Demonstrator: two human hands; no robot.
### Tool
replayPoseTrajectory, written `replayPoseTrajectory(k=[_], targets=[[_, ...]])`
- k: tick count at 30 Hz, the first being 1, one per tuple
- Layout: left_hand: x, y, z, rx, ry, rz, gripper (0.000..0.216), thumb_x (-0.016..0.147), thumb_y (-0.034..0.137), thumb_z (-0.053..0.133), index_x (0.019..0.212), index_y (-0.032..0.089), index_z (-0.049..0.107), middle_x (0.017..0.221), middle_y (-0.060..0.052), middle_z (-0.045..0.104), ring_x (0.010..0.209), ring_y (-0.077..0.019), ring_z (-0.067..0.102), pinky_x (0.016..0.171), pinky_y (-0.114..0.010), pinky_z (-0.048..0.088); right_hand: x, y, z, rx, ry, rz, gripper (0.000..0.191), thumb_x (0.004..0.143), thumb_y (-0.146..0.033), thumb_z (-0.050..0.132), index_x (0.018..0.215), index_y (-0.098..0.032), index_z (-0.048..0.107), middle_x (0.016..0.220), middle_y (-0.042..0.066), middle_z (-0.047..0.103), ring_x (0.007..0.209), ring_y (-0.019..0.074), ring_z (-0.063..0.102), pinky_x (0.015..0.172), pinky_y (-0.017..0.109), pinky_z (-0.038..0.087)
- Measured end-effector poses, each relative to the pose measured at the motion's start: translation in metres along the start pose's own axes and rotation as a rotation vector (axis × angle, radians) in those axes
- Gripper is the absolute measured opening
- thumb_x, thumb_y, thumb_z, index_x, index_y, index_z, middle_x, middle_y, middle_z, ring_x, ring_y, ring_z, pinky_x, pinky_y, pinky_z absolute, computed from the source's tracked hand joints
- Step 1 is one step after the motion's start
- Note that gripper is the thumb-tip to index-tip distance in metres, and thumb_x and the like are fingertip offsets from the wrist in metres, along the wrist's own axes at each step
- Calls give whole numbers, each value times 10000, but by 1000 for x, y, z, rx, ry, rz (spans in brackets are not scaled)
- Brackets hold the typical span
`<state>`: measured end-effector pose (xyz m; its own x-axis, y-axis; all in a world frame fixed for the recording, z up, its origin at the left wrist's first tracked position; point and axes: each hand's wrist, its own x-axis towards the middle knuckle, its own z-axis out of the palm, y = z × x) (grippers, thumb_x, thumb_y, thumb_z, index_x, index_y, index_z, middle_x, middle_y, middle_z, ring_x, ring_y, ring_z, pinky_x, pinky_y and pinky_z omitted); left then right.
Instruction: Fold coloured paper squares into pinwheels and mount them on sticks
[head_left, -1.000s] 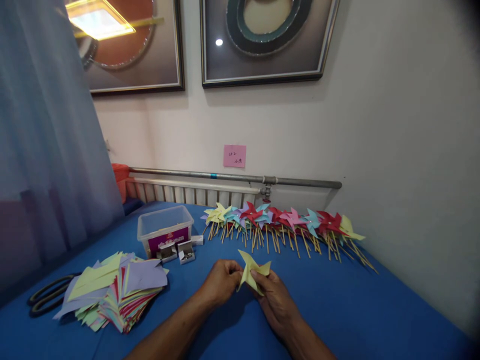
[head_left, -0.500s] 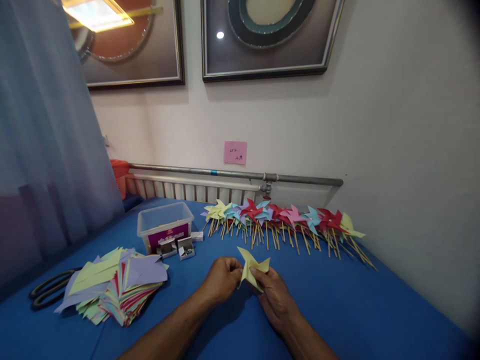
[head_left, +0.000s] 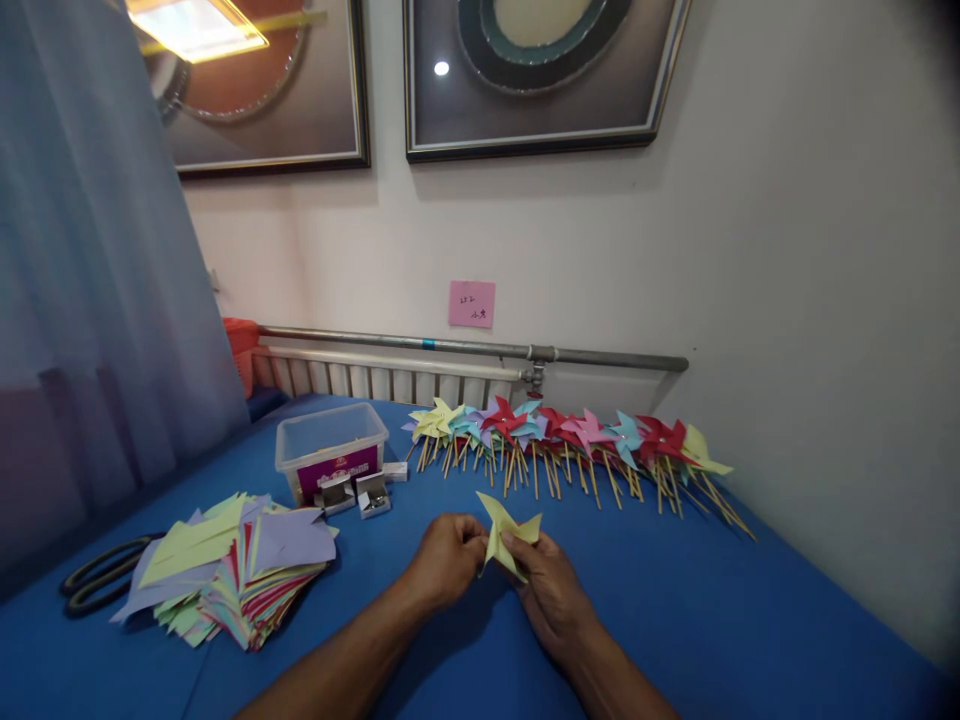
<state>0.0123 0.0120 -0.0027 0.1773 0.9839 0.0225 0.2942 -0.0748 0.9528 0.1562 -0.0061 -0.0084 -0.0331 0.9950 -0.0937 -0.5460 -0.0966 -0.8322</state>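
Pinching a yellow paper pinwheel [head_left: 504, 530] between them, the left hand [head_left: 444, 560] and right hand [head_left: 551, 590] meet low over the blue worktop [head_left: 712, 620]. Each grip is pressed together on the pinwheel: the left on its left edge, the right thumb on its middle. Beyond the hands, a row of finished pinwheels [head_left: 570, 440] on sticks lies by the wall. To the left are a clear plastic box [head_left: 330, 455], two small open boxes [head_left: 364, 495], a stack of coloured paper [head_left: 232, 570] and scissors [head_left: 97, 580].
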Motion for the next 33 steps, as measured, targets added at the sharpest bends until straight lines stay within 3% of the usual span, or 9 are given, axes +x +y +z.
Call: replayPoseTrajectory(k=[33], targets=[[3,-7,1,-11,-38,4,190,816,292,540,696,163,609,568,30,521,535,-121,430,530,-247,299,-2,-1,1,-13,16,0,374,538,-330,967,774,-194,710,782,45,769,856,276,730,720,346,555]])
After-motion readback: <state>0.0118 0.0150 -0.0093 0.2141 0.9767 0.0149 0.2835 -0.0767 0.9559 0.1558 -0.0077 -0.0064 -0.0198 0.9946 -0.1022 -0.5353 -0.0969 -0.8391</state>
